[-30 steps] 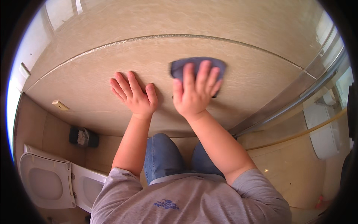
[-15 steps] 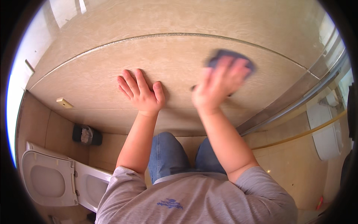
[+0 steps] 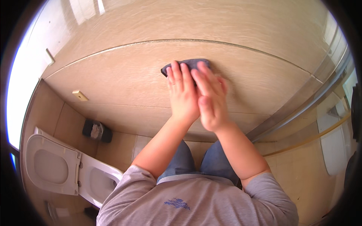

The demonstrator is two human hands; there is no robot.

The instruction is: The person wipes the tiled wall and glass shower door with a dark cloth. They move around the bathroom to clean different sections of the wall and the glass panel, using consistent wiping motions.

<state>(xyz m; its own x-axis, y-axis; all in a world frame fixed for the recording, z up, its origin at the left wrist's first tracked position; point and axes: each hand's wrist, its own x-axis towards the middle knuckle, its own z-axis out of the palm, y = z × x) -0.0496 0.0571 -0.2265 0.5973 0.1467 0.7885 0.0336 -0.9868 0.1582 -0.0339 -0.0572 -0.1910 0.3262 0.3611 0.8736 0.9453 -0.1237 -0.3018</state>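
Observation:
A dark grey cloth is spread against the beige tiled wall in front of me. My left hand lies over the cloth with its fingers straight and close together, holding it to the tile. Right beside it, partly overlapping the cloth's right side, is my right hand. That hand is turned edge-on, its fingers stretched out and slightly blurred, the thumb apart. The two hands meet or nearly meet at the palms; whether the right one still touches the cloth, I cannot tell.
At the lower left stands a white toilet with its lid raised. A dark bin with a liner sits in the corner beyond it. A small yellowish wall plate is to the left. Metal-framed glass runs along the right.
The cloth has come from the right to the middle, under my left hand, which has moved right from the bare wall. My right hand has moved left and turned edge-on.

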